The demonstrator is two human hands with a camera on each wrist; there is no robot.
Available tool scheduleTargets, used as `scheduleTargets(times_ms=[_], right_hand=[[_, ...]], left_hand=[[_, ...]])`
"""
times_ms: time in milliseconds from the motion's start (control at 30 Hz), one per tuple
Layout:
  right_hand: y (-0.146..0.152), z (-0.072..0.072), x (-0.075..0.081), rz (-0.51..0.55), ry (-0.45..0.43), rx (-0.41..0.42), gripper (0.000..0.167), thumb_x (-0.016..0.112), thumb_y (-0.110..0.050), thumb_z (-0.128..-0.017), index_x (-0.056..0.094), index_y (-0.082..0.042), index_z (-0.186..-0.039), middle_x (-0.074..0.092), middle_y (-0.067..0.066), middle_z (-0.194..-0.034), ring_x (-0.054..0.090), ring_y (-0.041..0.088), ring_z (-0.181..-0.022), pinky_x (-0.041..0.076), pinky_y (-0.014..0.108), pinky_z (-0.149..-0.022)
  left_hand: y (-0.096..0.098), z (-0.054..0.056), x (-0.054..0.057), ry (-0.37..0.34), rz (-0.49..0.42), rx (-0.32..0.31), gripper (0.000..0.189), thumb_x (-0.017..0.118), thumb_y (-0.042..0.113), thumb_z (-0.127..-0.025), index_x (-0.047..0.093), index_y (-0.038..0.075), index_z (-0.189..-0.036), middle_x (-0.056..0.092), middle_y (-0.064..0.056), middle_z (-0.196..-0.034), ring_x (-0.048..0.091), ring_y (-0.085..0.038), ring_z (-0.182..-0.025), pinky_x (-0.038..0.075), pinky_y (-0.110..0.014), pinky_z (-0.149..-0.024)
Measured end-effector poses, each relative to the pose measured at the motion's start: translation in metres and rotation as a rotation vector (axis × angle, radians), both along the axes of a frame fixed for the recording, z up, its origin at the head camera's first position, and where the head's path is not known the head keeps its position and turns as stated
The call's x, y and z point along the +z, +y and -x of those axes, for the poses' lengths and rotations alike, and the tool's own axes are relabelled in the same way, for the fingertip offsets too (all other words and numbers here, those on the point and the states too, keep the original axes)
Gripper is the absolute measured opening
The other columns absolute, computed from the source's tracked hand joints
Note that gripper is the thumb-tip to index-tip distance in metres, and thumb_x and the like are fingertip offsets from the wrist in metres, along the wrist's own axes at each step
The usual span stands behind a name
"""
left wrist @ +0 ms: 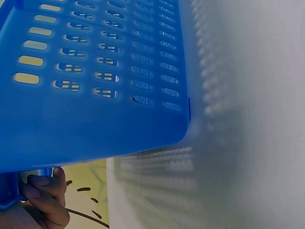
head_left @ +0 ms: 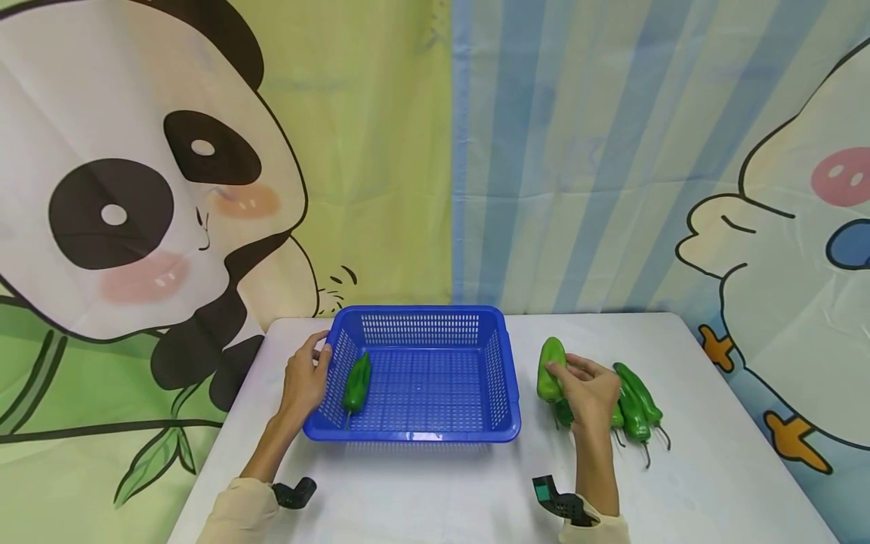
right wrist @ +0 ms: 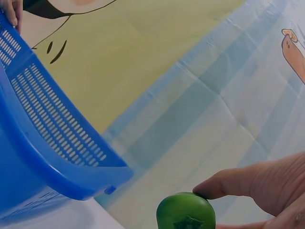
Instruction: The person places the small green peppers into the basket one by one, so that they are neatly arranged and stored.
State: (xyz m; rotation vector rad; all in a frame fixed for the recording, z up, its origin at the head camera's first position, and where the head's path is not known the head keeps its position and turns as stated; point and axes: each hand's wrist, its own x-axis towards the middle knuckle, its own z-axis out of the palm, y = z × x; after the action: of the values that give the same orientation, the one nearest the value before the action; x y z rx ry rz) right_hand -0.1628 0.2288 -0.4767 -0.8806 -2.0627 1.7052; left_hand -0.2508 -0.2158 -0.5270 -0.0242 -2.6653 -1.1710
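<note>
On the basket's right, over the bench (head_left: pixel 421 499), the pale green pepper (head_left: pixel 551 359) sat pinched between the right hand's (head_left: pixel 593 393) thumb and fingers — it looked light, firm and probably hollow, its smooth skin likely slippery and easily bruised, so best held gently round its thick middle; the left hand (head_left: pixel 306 381) gripped the blue basket's (head_left: pixel 411 436) left rim, near a darker pepper (head_left: pixel 356 384) inside

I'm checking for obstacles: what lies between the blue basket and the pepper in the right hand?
In the head view, only bare white tabletop shows between the blue basket and the held pepper.
</note>
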Motion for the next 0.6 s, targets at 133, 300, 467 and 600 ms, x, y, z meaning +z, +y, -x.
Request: scheduleTargets(times_ms=[133,300,467,600], right_hand=[[-0.0029,0.0003,0.0016,0.013,0.012,-0.008,0.048,0.090,-0.016,-0.087,0.076,0.002,-0.129,0.079,0.014,-0.109,0.066,0.008,-0.083,0.054,0.019,-0.064],[-0.0077,0.0006,0.0026,0.024,0.013,0.016,0.051,0.090,-0.019,-0.088,0.075,0.001,-0.132,0.077,0.023,-0.121,0.068,0.008,-0.083,0.055,0.018,-0.064],[-0.0084,0.0004,0.0029,0.017,0.018,0.022,0.051,0.090,-0.019,-0.088,0.075,0.001,-0.133,0.074,0.028,-0.129,0.068,0.007,-0.084,0.055,0.017,-0.065],[-0.0072,-0.0004,0.0038,0.020,0.019,0.021,0.051,0.090,-0.018,-0.088,0.075,0.001,-0.133,0.075,0.029,-0.129,0.069,0.009,-0.086,0.055,0.017,-0.065]], left_hand=[[-0.0003,0.0008,-0.0004,0.017,0.000,-0.002,0.045,0.046,0.019,-0.117,0.054,0.000,-0.157,0.075,-0.028,-0.101,0.071,-0.028,-0.074,0.050,-0.032,-0.063],[-0.0016,-0.0005,-0.0010,0.010,0.004,0.009,0.045,0.046,0.019,-0.117,0.054,0.001,-0.157,0.074,-0.027,-0.101,0.072,-0.029,-0.075,0.049,-0.032,-0.063],[-0.0013,-0.0001,-0.0028,0.005,0.004,0.007,0.045,0.047,0.021,-0.117,0.054,0.002,-0.157,0.074,-0.026,-0.101,0.071,-0.029,-0.076,0.050,-0.032,-0.063],[-0.0009,0.0008,-0.0030,0.011,-0.002,0.004,0.045,0.047,0.021,-0.117,0.055,0.002,-0.157,0.074,-0.026,-0.100,0.072,-0.030,-0.076,0.050,-0.033,-0.064]])
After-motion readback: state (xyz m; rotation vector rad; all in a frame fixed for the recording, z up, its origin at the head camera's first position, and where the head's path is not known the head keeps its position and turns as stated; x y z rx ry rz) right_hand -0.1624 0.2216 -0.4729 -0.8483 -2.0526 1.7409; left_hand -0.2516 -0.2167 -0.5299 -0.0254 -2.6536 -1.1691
